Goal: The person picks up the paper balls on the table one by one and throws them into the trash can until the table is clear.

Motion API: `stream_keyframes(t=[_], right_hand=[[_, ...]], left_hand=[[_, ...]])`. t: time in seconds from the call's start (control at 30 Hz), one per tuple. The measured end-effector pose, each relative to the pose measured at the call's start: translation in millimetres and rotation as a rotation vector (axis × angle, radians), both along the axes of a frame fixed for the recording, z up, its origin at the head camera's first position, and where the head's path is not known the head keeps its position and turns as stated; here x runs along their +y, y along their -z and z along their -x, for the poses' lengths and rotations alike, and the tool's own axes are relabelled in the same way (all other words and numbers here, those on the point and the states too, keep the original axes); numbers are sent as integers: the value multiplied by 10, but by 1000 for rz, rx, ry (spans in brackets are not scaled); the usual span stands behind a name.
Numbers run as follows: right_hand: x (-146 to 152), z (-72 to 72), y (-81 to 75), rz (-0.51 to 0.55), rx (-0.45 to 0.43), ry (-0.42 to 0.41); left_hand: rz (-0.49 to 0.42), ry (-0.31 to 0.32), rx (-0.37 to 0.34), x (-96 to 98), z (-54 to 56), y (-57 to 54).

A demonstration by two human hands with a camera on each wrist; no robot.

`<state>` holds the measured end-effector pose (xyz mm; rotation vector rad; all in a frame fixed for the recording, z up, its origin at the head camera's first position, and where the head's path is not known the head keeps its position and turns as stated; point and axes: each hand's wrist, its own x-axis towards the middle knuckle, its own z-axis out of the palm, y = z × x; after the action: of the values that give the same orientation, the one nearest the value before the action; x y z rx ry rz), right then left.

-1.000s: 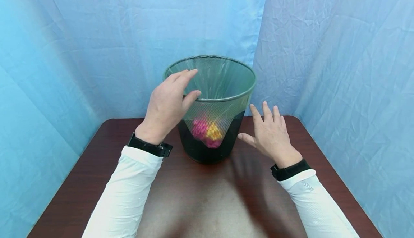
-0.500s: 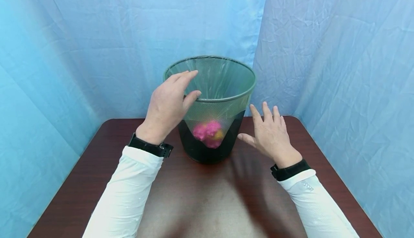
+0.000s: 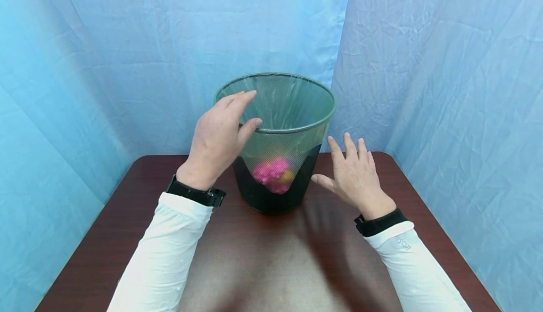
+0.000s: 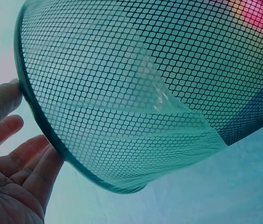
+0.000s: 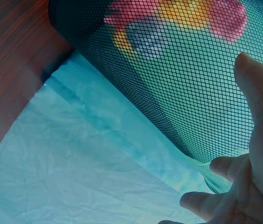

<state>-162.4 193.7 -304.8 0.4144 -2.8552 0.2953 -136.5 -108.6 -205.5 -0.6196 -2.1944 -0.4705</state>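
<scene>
A black mesh wastebasket (image 3: 271,203) stands upright on the table, its rim covered by a translucent green plastic liner (image 3: 292,100). Pink and yellow lumps (image 3: 271,170) show through the mesh low inside; their exact kind is unclear. At the basket's left rim is my left hand (image 3: 216,135), thumb and fingers spread apart. In the left wrist view its thumb and fingertips are at the rim (image 4: 36,112), seemingly just touching it. My right hand (image 3: 356,177) is spread beside the basket's right side, holding nothing. A greyish lump (image 5: 148,37) also shows through the mesh in the right wrist view.
The dark brown wooden table (image 3: 263,265) has rounded far corners. Light blue cloth (image 3: 169,43) hangs behind it and along both sides. Shadows of the arms fall across the tabletop.
Since one second ago, a pink lump has appeared on top in the basket, covering much of the yellow one. My left hand has shifted very slightly left; the right stays still.
</scene>
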Motion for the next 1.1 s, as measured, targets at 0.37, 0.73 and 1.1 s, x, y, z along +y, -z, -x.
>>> stream_keyframes(t=[0.37, 0.73, 1.1], right_hand=[[-2, -12, 1, 4, -12, 2], [-11, -21, -1, 1, -18, 4], [-15, -25, 7, 0, -18, -1]], left_hand=[[-8, -31, 30, -75, -49, 40], [5, -124, 21, -197, -123, 107], [61, -191, -53, -344, -216, 222]])
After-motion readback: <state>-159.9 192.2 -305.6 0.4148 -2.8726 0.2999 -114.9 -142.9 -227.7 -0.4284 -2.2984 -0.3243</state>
